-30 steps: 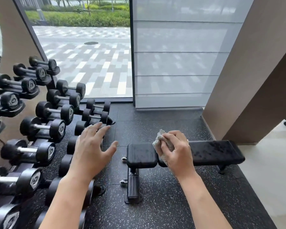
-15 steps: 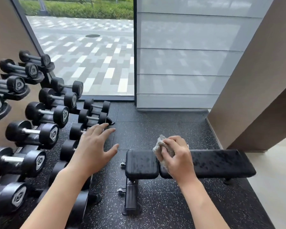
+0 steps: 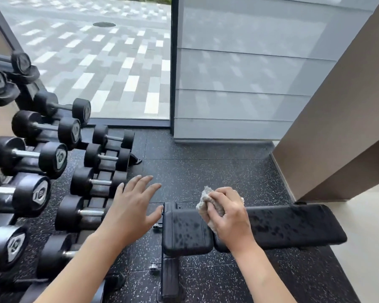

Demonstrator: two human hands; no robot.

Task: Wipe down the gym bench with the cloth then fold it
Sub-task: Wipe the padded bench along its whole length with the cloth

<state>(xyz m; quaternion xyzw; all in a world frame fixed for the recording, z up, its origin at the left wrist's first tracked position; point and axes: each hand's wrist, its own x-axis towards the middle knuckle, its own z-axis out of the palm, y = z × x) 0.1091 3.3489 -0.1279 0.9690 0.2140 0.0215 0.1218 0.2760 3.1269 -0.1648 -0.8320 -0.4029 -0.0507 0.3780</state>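
Head view: right hand point(image 3: 229, 217) is gripping the bunched cloth point(image 3: 204, 201) over the bench point(image 3: 293, 224) at the gap between its pads, probably about to wipe the wet-speckled surface. Left hand point(image 3: 130, 207) is hovering spread and empty, likely balancing.

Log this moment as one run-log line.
phase: pre-wipe | right hand: grips cloth above bench | left hand: open, empty | bench: spotted

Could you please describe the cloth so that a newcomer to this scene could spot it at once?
Find the black bench on the speckled floor, right of the dumbbell rack. Over the gap between its two pads, the right hand grips the cloth. It is the only pale, crumpled thing among black gear.
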